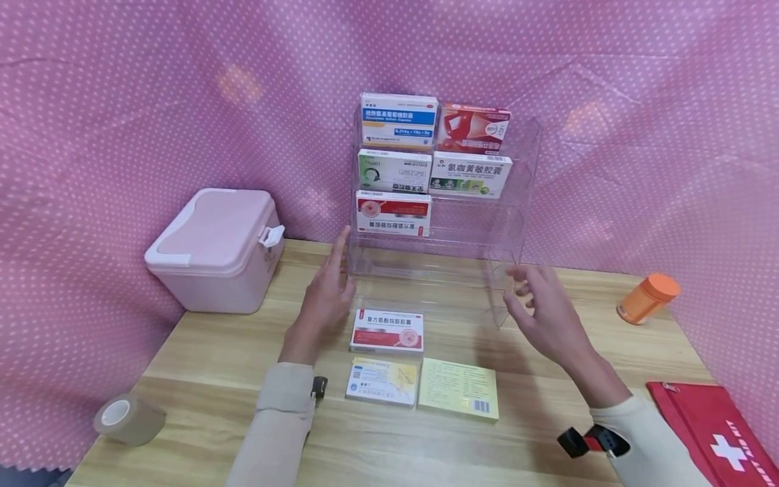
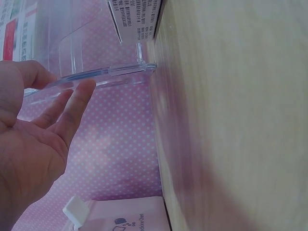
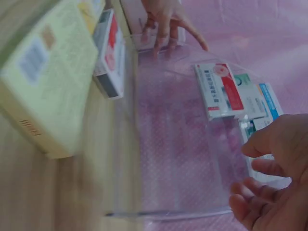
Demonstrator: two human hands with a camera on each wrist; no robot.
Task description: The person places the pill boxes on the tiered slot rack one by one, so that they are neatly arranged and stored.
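My head camera looks forward and down over the table (image 1: 243,379) at the clear rack (image 1: 514,203) from a little way back. Both wrist cameras sit low and close (tilted sideways), each facing that rack (image 2: 96,77) (image 3: 183,159); the right also catches my left hand (image 3: 166,19).

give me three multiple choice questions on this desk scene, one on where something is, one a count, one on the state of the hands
1. Where is the orange bottle?
A. on the table, lying at the right
B. on the rack's top tier
C. on the pink case

2. How many medicine boxes stand in the clear rack?
A. three
B. five
C. eight

3. How are the left hand and right hand?
A. each grips a box
B. both open at the rack's sides, holding nothing
C. both flat on the table

Answers: 1 A, it lies on the wood near the right edge. 2 B, two on top, two in the middle, one below. 3 B, the fingers are spread and nothing is in them.
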